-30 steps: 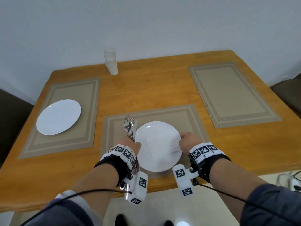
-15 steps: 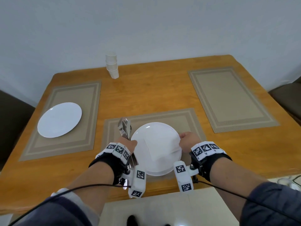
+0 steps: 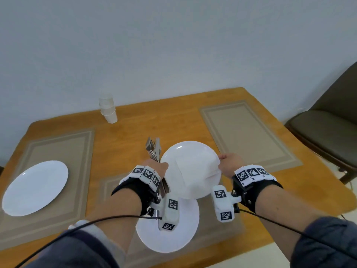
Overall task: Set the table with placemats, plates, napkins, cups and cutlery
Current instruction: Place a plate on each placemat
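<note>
Both hands hold a white plate (image 3: 185,157) with white napkins (image 3: 195,175) on it, lifted above the table. My left hand (image 3: 156,169) grips its left rim together with a bundle of cutlery (image 3: 153,149). My right hand (image 3: 229,165) pinches the right rim and the napkins. Below it, a second white plate (image 3: 170,236) lies on the near placemat (image 3: 108,190). A third plate (image 3: 34,188) rests on the left placemat (image 3: 77,151). The right placemat (image 3: 245,132) is bare. Stacked white cups (image 3: 108,110) stand at the table's far edge.
The wooden table (image 3: 154,118) meets a pale wall at the back. A dark chair (image 3: 328,128) stands beyond the table's right edge.
The stack has split: both hands lifted the top plate with napkins and cutlery up and away, leaving one plate on the near placemat. The camera view moved closer and rightward.
</note>
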The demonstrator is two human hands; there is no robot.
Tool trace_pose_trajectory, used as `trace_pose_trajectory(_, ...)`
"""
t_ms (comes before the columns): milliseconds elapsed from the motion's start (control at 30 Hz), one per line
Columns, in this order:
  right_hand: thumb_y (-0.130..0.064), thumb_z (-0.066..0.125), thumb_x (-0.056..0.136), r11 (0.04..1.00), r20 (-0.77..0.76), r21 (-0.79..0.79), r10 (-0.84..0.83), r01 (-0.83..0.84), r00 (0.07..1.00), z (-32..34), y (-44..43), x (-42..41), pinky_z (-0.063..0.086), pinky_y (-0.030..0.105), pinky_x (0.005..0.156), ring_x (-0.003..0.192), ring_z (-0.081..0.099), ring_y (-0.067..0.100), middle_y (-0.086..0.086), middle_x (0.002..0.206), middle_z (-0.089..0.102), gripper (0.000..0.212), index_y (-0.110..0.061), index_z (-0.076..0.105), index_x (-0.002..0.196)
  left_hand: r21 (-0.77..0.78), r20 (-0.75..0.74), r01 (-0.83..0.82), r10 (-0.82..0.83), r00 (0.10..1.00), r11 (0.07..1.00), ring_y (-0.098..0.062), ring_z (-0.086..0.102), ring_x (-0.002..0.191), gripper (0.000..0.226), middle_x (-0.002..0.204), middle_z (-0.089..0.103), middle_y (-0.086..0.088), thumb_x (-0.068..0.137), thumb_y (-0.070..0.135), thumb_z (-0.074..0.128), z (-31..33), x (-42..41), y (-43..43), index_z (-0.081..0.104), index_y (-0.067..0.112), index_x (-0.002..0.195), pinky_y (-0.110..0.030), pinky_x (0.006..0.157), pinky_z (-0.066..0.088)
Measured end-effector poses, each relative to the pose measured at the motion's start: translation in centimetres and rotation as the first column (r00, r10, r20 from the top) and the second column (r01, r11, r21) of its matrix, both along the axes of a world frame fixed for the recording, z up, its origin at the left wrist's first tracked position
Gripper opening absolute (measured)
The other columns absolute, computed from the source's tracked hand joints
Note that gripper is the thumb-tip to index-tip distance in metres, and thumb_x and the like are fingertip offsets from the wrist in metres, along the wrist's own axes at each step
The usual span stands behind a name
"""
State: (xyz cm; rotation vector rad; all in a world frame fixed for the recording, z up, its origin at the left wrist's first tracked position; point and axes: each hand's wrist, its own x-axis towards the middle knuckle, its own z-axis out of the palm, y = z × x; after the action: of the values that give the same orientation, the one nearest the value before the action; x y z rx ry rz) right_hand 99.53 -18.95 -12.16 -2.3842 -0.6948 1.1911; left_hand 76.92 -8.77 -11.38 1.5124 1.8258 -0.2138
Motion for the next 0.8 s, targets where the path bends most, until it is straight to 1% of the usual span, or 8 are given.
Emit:
trace_pose_trajectory(67,-0.004,0.051,0.086,1.0,-0.001,0.001,0.0,0.0,1.0,-0.2,0.7,-0.1,0.057,0.036,0.081,0.094,0.068,0.029,0.007,0.099,0.073,0.03,-0.019,0.074,0.097,-0.022,0.011,-0.031,0.031,0.999,0.999,-0.018,0.039,0.042,0.028,0.034,0.036,0.004,0.073,0.031,0.055,-0.1,-0.4,0.0,0.04,0.016,0.055,-0.022,0.049,0.032)
trace_pose_trajectory(200,-0.002,0.052,0.082,1.0,-0.025,0.015,0.023,-0.022,0.999,-0.1,2.0,-0.5,0.054,0.033,0.068,0.077,0.065,0.027,0.008,0.096,0.075,0.031,-0.019,0.075,0.095,-0.042,0.056,-0.084,0.086,0.995,0.996,-0.019,0.039,0.042,0.026,0.035,0.036,0.003,0.071,0.03,0.055,-0.2,-1.6,0.4,0.04,0.016,0.055,-0.024,0.051,0.033)
trace_pose_trajectory(333,-0.001,0.054,0.08,1.0,-0.034,0.017,0.021,-0.02,0.999,-0.6,2.6,-0.8,0.059,0.044,0.083,0.09,0.069,0.031,0.007,0.094,0.075,0.031,-0.02,0.075,0.093,-0.034,0.054,-0.094,0.096,0.994,0.995,-0.018,0.036,0.041,0.028,0.032,0.033,0.005,0.071,0.03,0.055,-0.8,-2.2,0.6,0.037,0.016,0.054,-0.022,0.049,0.031)
trace_pose_trajectory(400,-0.002,0.055,0.079,1.0,-0.036,0.025,0.011,-0.011,0.999,-0.9,2.9,-0.9,0.06,0.045,0.08,0.087,0.07,0.03,0.006,0.089,0.075,0.028,-0.022,0.074,0.088,-0.044,0.056,-0.096,0.098,0.994,0.994,-0.017,0.034,0.039,0.028,0.025,0.028,0.007,0.07,0.03,0.054,-1.0,-2.5,0.6,0.037,0.017,0.053,-0.021,0.048,0.03)
trace_pose_trajectory(500,-0.004,0.056,0.08,0.999,-0.017,0.034,0.003,-0.003,1.0,-0.9,3.2,-0.9,0.061,0.039,0.072,0.077,0.069,0.024,0.0,0.08,0.072,0.027,-0.027,0.069,0.078,-0.047,0.069,-0.103,0.106,0.992,0.994,-0.017,0.035,0.038,0.028,0.022,0.029,0.009,0.07,0.032,0.054,-1.4,-2.7,0.6,0.039,0.016,0.052,-0.019,0.045,0.03)
trace_pose_trajectory(667,0.002,0.053,0.082,0.999,-0.011,0.021,-0.032,0.032,0.999,-1.3,2.9,-0.8,0.058,0.032,0.07,0.081,0.067,0.023,0.002,0.087,0.072,0.032,-0.023,0.072,0.089,-0.036,0.121,-0.153,0.156,0.98,0.988,-0.021,0.047,0.043,0.026,0.021,0.039,0.008,0.056,0.04,0.054,-2.4,-2.4,-0.1,0.052,0.013,0.053,-0.022,0.048,0.037)
trace_pose_trajectory(733,0.002,0.052,0.084,1.0,-0.009,0.007,-0.02,0.02,1.0,-1.1,3.1,-0.6,0.053,0.029,0.065,0.083,0.065,0.023,0.004,0.096,0.071,0.034,-0.021,0.071,0.101,-0.017,0.152,-0.18,0.181,0.972,0.984,-0.022,0.047,0.044,0.026,0.021,0.04,0.007,0.055,0.039,0.055,-2.6,-2.3,-0.1,0.052,0.014,0.052,-0.023,0.048,0.038)
trace_pose_trajectory(800,0.001,0.051,0.085,1.0,-0.02,0.005,-0.006,0.006,1.0,-0.8,3.2,-0.4,0.054,0.03,0.069,0.087,0.065,0.023,0.005,0.1,0.071,0.036,-0.02,0.069,0.108,0.01,0.169,-0.188,0.184,0.968,0.982,-0.022,0.048,0.043,0.026,0.023,0.042,0.007,0.055,0.039,0.055,-2.5,-2.1,0.0,0.051,0.014,0.05,-0.023,0.049,0.04)
